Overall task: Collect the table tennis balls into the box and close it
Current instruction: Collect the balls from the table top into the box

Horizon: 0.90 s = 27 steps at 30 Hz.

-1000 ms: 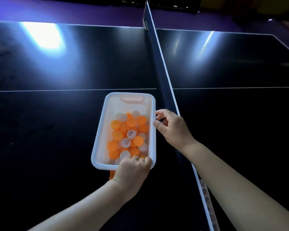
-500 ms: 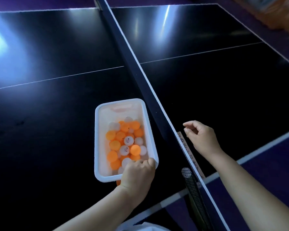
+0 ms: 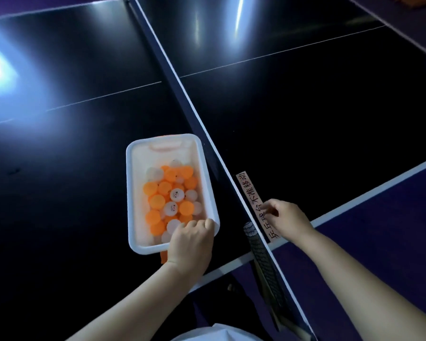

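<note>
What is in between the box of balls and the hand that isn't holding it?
In the head view, the net stands between the box and the right hand. That hand hovers over a paper label beyond it.

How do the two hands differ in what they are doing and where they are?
The left hand grips the near corner of the white box; the right hand holds nothing I can see. The left hand is on the box's side of the net; the right hand is across it, over the paper label, fingers loosely curled. Both are bare, seen from the back.
</note>
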Available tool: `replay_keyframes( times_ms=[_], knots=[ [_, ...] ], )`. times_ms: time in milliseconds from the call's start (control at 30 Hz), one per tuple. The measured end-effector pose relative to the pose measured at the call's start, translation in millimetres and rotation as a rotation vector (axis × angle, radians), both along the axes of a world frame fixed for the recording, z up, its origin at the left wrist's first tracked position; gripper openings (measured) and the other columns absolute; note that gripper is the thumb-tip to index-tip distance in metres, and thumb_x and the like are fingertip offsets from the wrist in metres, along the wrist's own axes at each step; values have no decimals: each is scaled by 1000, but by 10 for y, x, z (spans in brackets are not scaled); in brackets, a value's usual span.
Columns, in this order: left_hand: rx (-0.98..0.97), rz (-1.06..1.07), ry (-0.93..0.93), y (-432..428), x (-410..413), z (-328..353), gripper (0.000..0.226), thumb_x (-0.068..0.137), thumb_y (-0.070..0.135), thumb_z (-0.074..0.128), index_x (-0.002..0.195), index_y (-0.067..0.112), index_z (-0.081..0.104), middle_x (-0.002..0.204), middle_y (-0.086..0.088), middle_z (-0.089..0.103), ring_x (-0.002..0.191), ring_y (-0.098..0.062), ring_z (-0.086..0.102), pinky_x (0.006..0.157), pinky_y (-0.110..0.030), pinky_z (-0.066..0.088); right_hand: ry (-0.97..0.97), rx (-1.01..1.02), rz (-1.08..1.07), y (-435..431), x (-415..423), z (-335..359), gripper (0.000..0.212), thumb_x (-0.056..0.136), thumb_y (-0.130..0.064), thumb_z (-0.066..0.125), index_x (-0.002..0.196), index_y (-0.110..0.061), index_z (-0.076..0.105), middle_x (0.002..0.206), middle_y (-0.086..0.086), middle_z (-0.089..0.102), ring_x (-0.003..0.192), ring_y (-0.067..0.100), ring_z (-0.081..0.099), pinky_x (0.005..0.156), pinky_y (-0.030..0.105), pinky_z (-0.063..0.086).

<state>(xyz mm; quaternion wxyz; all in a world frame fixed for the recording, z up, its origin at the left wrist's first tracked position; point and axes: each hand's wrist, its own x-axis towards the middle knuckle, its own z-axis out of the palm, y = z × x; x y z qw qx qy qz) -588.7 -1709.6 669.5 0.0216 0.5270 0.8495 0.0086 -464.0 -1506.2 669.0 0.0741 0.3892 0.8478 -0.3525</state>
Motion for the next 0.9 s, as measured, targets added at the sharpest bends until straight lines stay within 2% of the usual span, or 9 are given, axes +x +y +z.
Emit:
replay_keyframes(
  times_ms=[133, 233, 367, 500, 600, 667, 733, 800, 900],
  knots=[
    [11, 125, 19, 49, 62, -22, 27, 46, 11, 78, 60, 16, 56, 49, 0, 57, 44, -22, 55, 46, -27, 42, -144, 53, 324, -45, -93, -269, 43, 91, -15, 56, 132, -28, 49, 138, -4, 46, 115, 21, 55, 88, 30, 50],
    [16, 194, 15, 35, 91, -27, 25, 49, 12, 76, 59, 15, 54, 49, -1, 55, 45, -25, 55, 49, -29, 46, -208, 55, 457, -39, -121, -423, 48, 89, -22, 60, 134, -31, 45, 136, -3, 41, 110, 23, 55, 83, 34, 52],
    [-1, 238, 0, 45, 109, -12, 25, 50, 11, 75, 58, 15, 52, 49, -1, 54, 45, -25, 54, 50, -31, 50, -151, 45, 507, -5, -63, -578, 42, 87, -20, 61, 127, -27, 52, 127, 1, 45, 104, 24, 55, 81, 35, 52],
    [-11, 263, -6, 40, 119, 18, 22, 53, 11, 75, 59, 16, 54, 51, 0, 56, 46, -23, 55, 51, -32, 51, -6, -4, 272, 39, -73, -458, 41, 89, -19, 58, 129, -25, 49, 127, -1, 47, 106, 21, 55, 82, 31, 50],
    [-17, 254, -18, 39, 116, 26, 20, 58, 15, 77, 62, 17, 58, 54, 1, 60, 48, -21, 57, 55, -33, 53, 245, 57, 153, 84, -178, -167, 44, 88, -18, 62, 130, -20, 49, 118, -2, 50, 98, 13, 54, 74, 17, 44],
    [-22, 241, -28, 35, 107, 48, 21, 62, 26, 78, 66, 18, 59, 57, 3, 62, 50, -20, 59, 58, -33, 53, 400, 81, 121, 49, -304, 96, 45, 87, -17, 64, 129, -19, 50, 114, -6, 49, 94, 7, 51, 73, 8, 40],
    [-16, 237, -57, 17, 107, 98, 27, 70, 45, 70, 74, 19, 61, 65, 4, 65, 60, -19, 62, 66, -35, 53, 518, 90, 148, -61, -456, 343, 45, 86, -17, 65, 129, -18, 50, 114, -8, 48, 98, 6, 51, 81, 12, 44],
    [31, 258, -73, -31, 109, 149, 38, 76, 58, 54, 79, 22, 62, 72, 6, 67, 68, -18, 64, 73, -34, 52, 582, 84, 217, -225, -615, 530, 46, 84, -18, 67, 127, -18, 51, 114, -6, 50, 99, 7, 52, 86, 19, 46],
    [94, 291, -51, -166, 78, 216, 43, 79, 60, 40, 76, 24, 62, 68, 8, 66, 65, -14, 63, 66, -29, 49, 594, 60, 309, -488, -843, 663, 49, 82, -16, 69, 128, -17, 51, 113, -3, 52, 97, 10, 55, 86, 22, 48]
  ],
)
